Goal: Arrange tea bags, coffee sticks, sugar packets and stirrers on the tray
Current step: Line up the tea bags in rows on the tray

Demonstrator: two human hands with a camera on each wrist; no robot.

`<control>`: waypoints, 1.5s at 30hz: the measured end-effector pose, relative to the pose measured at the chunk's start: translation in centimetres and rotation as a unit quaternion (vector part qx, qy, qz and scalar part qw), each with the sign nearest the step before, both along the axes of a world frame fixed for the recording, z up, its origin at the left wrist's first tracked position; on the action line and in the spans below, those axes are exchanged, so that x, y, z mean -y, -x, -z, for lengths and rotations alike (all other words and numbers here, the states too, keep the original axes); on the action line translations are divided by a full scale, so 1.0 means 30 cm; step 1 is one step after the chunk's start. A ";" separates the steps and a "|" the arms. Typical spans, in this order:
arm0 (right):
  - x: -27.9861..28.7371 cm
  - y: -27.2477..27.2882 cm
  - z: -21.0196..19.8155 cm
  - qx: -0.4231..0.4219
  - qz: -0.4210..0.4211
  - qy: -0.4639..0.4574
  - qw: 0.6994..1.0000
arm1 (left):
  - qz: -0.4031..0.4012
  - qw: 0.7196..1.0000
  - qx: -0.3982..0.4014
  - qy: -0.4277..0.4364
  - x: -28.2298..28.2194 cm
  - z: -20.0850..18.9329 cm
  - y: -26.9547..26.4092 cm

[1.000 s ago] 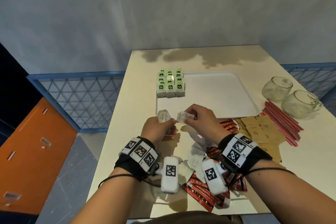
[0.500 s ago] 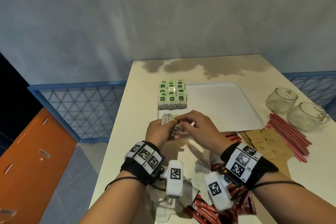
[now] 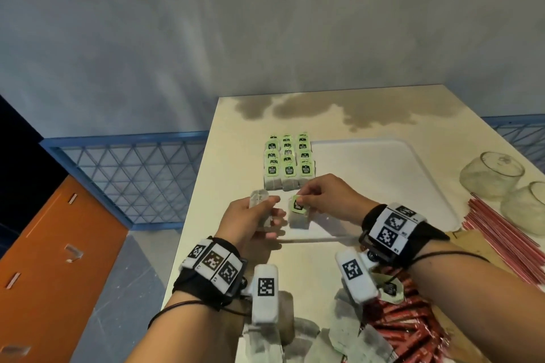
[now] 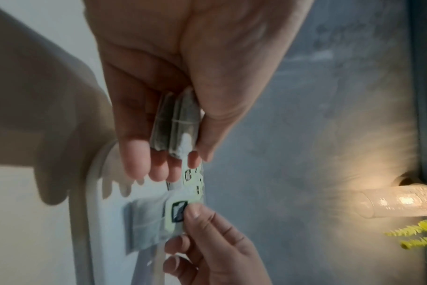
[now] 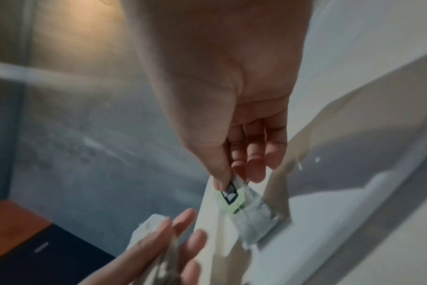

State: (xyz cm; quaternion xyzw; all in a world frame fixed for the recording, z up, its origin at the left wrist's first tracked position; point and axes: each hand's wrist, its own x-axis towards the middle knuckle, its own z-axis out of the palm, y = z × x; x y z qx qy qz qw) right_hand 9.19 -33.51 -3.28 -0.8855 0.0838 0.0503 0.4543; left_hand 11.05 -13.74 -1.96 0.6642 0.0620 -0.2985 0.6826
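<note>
Fingers (image 3: pixel 303 196) of the right hand (image 3: pixel 330 200) pinch the green tag (image 3: pixel 297 205) of one tea bag (image 3: pixel 298 216), and the bag hangs down over the near left corner of the white tray (image 3: pixel 383 183). Whether it touches the tray is hard to tell. The left hand (image 3: pixel 250 224) has its thumb and fingers closed on a small bunch of tea bags (image 3: pixel 259 197), held up just beside the hanging one, a little apart from it.

Both wrist pictures are blurry, so the words on the tag cannot be read. The wrist cameras cover part of the loose tea bags (image 3: pixel 339 336) and red coffee sticks (image 3: pixel 407 330) lying at the near edge of the desk (image 3: pixel 224 156). The brown sugar packets (image 3: pixel 472 242) and one of the two glass cups (image 3: pixel 495 177) are cut off at the right side.

The desk is pale with a dark stain (image 3: pixel 324 110) at its far end. Behind it is a grey wall, with a blue fence (image 3: pixel 126 177) and an orange cabinet (image 3: pixel 53 244) to the left. Red stirrers (image 3: pixel 507 242) lie right of the tray.

Rows of tea bags (image 3: pixel 287 160) already stand in the tray's far left corner, just beyond both hands.
</note>
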 end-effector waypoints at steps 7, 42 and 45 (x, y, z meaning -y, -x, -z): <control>-0.026 -0.145 0.017 0.037 -0.007 0.063 0.997 | -0.028 0.997 -0.053 0.048 -0.041 0.037 -0.079; -0.055 0.125 -0.088 0.097 0.099 -0.183 0.973 | 0.030 0.995 0.091 0.023 0.075 0.010 0.063; -0.049 0.141 -0.104 0.104 0.134 -0.215 0.962 | 0.041 0.997 0.065 0.030 0.076 0.001 0.083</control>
